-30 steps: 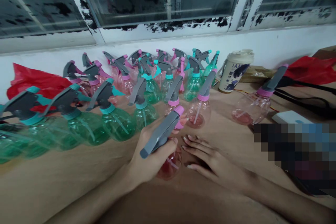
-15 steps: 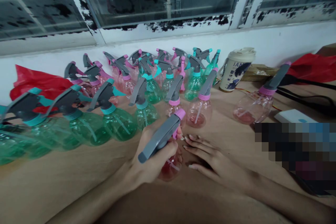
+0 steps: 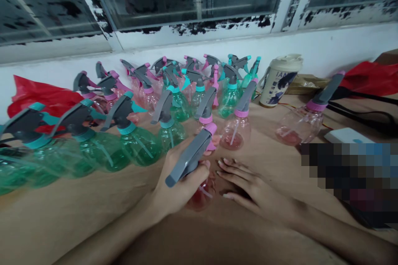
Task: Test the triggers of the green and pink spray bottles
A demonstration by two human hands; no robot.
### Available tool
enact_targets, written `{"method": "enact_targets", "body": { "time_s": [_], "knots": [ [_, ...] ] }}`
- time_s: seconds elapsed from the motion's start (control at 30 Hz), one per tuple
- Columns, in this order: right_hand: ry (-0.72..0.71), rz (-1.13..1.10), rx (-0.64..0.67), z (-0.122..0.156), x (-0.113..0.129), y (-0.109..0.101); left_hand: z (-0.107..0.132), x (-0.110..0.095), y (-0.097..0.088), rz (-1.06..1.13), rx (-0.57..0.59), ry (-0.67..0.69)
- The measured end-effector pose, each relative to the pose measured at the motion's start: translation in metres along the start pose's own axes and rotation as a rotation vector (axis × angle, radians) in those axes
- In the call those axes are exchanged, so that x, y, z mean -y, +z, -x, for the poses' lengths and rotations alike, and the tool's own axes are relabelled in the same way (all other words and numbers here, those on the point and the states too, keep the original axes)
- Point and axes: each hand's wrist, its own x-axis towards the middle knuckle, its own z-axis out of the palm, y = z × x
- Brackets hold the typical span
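Note:
My left hand [image 3: 177, 190] is wrapped round the neck of a pink spray bottle [image 3: 191, 155] that stands in front of me. The bottle has a grey head with a pink nozzle and trigger, and a little reddish clear body shows below my fingers. The hand hides most of its collar. To the right of it, my right hand [image 3: 253, 188] lies palm down on the wooden table [image 3: 93, 215], fingers stretched out and holding nothing. Just beyond are two more pink spray bottles, one partly hidden [image 3: 205, 107] and one in plain sight [image 3: 235, 130].
Green spray bottles [image 3: 141, 145] line the left side, with several pink and green ones crowded behind. A lidded cup [image 3: 278, 83] stands by the wall. At right are another pink spray bottle [image 3: 300, 126], a white box [image 3: 350, 138], black straps [image 3: 367, 112] and a red bag [image 3: 373, 78].
The held bottle's head has shifted slightly left, and its pink trigger now shows clear of my left fingers, which have moved lower. My right hand has stayed flat in place.

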Motion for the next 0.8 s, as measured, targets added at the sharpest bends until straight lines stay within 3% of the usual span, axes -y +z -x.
{"method": "enact_targets", "body": {
  "time_s": [0.43,0.8],
  "knots": [
    [-0.015,0.021,-0.018,0.0009,-0.0018,0.0024,-0.0005,0.0022,0.0023,-0.007,0.009,0.091],
    [0.009,-0.027,-0.015,0.0005,0.001,0.0001,0.0014,-0.0001,0.0003,0.103,0.095,-0.049]
  ]
}}
